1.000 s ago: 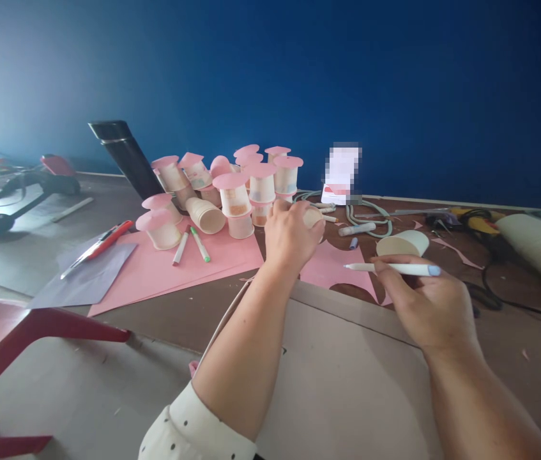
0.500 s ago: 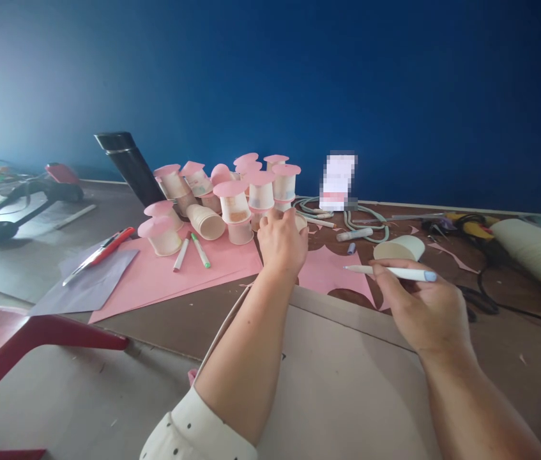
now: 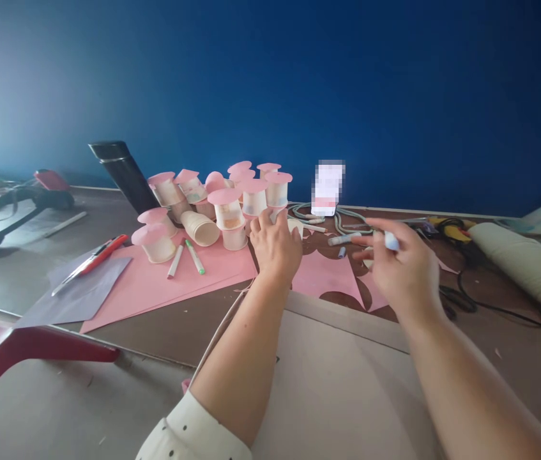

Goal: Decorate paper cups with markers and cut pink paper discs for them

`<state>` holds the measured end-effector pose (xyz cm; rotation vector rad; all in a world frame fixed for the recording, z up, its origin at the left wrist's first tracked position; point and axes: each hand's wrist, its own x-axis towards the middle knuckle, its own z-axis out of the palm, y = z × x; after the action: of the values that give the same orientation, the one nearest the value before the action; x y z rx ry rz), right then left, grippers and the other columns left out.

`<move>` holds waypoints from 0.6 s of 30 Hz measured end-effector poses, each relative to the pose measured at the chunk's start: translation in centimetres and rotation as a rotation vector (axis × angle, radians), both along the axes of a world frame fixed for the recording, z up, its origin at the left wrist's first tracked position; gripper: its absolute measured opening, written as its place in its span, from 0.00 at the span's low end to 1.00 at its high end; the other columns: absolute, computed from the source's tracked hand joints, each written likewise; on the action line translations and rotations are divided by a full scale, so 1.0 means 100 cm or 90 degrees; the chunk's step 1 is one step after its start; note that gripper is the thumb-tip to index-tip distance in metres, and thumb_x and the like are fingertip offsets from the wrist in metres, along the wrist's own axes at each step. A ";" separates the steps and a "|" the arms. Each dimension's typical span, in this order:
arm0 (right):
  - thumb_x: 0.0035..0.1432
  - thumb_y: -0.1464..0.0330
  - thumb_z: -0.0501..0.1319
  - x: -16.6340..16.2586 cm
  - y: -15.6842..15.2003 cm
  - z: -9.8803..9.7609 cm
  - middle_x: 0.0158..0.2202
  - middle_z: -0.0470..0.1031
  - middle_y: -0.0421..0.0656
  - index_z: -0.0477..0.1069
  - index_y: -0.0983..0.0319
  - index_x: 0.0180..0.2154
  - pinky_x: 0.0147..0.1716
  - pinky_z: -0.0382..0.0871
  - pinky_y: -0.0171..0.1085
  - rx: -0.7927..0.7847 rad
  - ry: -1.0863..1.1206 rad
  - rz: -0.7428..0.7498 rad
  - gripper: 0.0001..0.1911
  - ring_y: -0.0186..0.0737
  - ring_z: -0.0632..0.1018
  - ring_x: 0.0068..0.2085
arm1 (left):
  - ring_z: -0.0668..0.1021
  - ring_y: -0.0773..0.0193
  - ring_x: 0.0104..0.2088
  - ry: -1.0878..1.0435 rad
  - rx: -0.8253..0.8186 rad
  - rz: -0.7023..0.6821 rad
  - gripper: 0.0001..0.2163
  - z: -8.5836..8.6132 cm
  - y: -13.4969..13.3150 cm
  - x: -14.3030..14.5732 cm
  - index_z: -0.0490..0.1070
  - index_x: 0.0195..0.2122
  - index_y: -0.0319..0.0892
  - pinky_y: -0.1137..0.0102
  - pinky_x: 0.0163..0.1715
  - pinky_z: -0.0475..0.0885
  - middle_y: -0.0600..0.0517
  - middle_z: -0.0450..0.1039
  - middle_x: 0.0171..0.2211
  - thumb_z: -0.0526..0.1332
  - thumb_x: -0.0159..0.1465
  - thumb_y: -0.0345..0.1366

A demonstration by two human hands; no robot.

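Note:
My left hand (image 3: 274, 246) reaches forward, its fingers curled round a small paper cup (image 3: 296, 226) at the edge of a cluster of paper cups with pink lids (image 3: 232, 198). To its right, my right hand (image 3: 402, 268) is raised above the brown floor, pinching a white marker (image 3: 389, 241) whose pale blue end points toward me. Its forefinger stretches left over the pink paper scraps (image 3: 327, 275). The upturned paper cup that lay by the right hand is now hidden behind it.
Pink paper sheets (image 3: 169, 281) with two markers (image 3: 184, 257) lie left. A red-handled cutter (image 3: 92, 260) rests on grey paper. A black flask (image 3: 124, 176), coiled cable (image 3: 347, 220), a cup stack (image 3: 524, 265), a red chair (image 3: 21, 348) and cardboard (image 3: 347, 390) surround me.
My left hand carried the small cup forward and down to the lidded cups. My right hand lifted and turned the marker so it points away, moving left over the scraps.

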<state>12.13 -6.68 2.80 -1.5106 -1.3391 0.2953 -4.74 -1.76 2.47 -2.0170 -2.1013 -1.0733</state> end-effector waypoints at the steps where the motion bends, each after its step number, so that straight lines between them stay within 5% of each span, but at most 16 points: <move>1: 0.62 0.66 0.53 -0.002 0.008 0.005 0.38 0.80 0.42 0.71 0.54 0.49 0.29 0.69 0.37 -0.024 -0.063 0.001 0.15 0.39 0.80 0.33 | 0.64 0.49 0.57 -0.007 0.013 0.005 0.18 0.000 0.000 0.000 0.69 0.55 0.48 0.56 0.56 0.62 0.46 0.63 0.59 0.56 0.63 0.38; 4: 0.54 0.71 0.58 -0.009 0.032 0.012 0.45 0.78 0.45 0.71 0.52 0.48 0.36 0.68 0.43 -0.161 -0.266 -0.073 0.19 0.51 0.78 0.43 | 0.65 0.51 0.55 -0.027 0.052 0.010 0.18 0.001 -0.001 -0.001 0.70 0.54 0.48 0.58 0.56 0.62 0.47 0.65 0.56 0.56 0.63 0.36; 8: 0.59 0.66 0.56 -0.016 0.053 -0.004 0.48 0.74 0.54 0.66 0.58 0.53 0.39 0.67 0.49 -0.333 -0.351 -0.104 0.19 0.56 0.76 0.46 | 0.68 0.53 0.54 -0.044 0.066 -0.006 0.16 0.000 0.000 -0.001 0.72 0.52 0.47 0.61 0.56 0.63 0.45 0.68 0.50 0.55 0.64 0.35; 13: 0.60 0.65 0.55 -0.016 0.059 -0.029 0.48 0.71 0.55 0.66 0.60 0.49 0.42 0.67 0.50 -0.360 -0.387 -0.111 0.15 0.58 0.74 0.51 | 0.75 0.59 0.46 -0.051 -0.016 -0.103 0.14 -0.001 -0.003 0.005 0.74 0.48 0.47 0.67 0.43 0.70 0.46 0.72 0.47 0.52 0.66 0.34; 18: 0.60 0.70 0.51 -0.012 0.061 -0.033 0.47 0.71 0.55 0.66 0.61 0.48 0.42 0.67 0.51 -0.380 -0.401 -0.098 0.15 0.58 0.75 0.49 | 0.78 0.55 0.39 -0.031 -0.203 -0.212 0.12 -0.007 -0.004 0.010 0.76 0.40 0.45 0.65 0.37 0.70 0.45 0.77 0.38 0.53 0.65 0.38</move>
<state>10.94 -0.55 -0.51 -2.3281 -1.6927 0.1212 -3.77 -2.20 1.81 -2.5872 -2.1235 -0.8705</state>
